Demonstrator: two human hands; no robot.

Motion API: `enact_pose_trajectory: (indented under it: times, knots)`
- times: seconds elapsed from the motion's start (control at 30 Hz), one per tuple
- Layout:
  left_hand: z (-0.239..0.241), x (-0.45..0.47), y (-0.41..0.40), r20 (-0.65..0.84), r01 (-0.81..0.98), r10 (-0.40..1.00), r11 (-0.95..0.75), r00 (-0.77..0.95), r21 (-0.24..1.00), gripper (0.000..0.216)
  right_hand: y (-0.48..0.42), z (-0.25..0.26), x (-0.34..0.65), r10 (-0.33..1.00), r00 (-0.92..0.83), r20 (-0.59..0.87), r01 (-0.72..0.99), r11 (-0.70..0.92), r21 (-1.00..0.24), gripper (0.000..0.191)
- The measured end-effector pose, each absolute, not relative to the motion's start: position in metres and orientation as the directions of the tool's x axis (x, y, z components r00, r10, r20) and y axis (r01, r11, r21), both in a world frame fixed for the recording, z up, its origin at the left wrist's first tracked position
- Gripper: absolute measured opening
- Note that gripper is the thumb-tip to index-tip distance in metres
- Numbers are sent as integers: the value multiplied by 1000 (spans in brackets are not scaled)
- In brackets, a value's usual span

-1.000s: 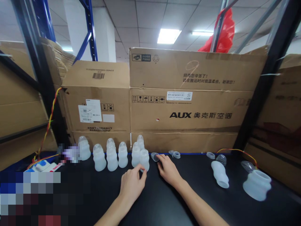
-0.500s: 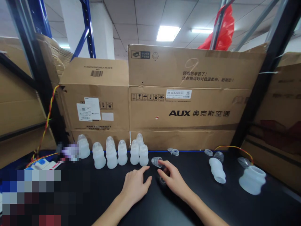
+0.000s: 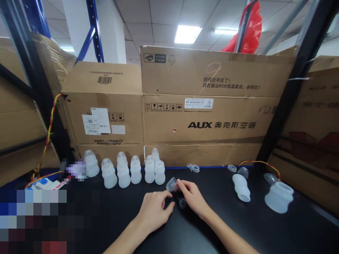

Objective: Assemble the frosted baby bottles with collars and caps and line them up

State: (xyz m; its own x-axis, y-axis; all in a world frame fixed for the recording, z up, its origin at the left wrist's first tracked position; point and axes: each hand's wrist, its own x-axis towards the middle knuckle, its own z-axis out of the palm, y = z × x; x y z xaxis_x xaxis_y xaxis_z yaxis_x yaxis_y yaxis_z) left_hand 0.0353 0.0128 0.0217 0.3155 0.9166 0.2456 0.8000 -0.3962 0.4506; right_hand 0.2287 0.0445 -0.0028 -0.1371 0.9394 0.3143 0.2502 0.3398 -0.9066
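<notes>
My right hand [image 3: 193, 195] pinches a clear dome-shaped bottle cap [image 3: 171, 184] between thumb and fingertips, and the cap tilts to the left just above the black tabletop. My left hand [image 3: 156, 211] is close beside it, thumb and index finger apart with nothing between them; the index fingertip is near the cap's lower edge, and I cannot tell if it touches. Under my right hand lies a small clear round part [image 3: 182, 203], partly hidden by the fingers. Behind my hands stand several frosted white baby bottles [image 3: 160, 173] with clear caps on most of them.
At right lie a tilted frosted bottle [image 3: 241, 187], a wide open bottle [image 3: 279, 197] and clear caps [image 3: 243, 172]. Clear rings [image 3: 195, 168] lie near the back edge. Cardboard boxes [image 3: 212, 141] wall off the back; a power strip [image 3: 45, 184] with wires is at left.
My right hand has gripped the clear cap and tilted it up from lying on its side. My left hand has moved slightly right, toward the cap. The view has shifted a little.
</notes>
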Motion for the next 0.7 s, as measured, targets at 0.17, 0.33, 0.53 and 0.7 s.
enact_pose_trajectory:
  times: [0.17,0.33,0.53,0.7]
  knots:
    - [23,33,19,261,860,955,-247,138,447,19,40,1,225,922,-159,352,334,386,-860,64]
    - [22,30,19,346,747,898,-422,270,514,39,36,9,225,897,-232,376,422,441,-792,63]
    - [21,32,17,345,752,892,-438,293,493,27,49,26,252,906,-145,399,649,391,-653,52]
    - [23,27,24,225,881,963,-231,148,412,27,62,36,308,837,319,444,869,-72,-489,35]
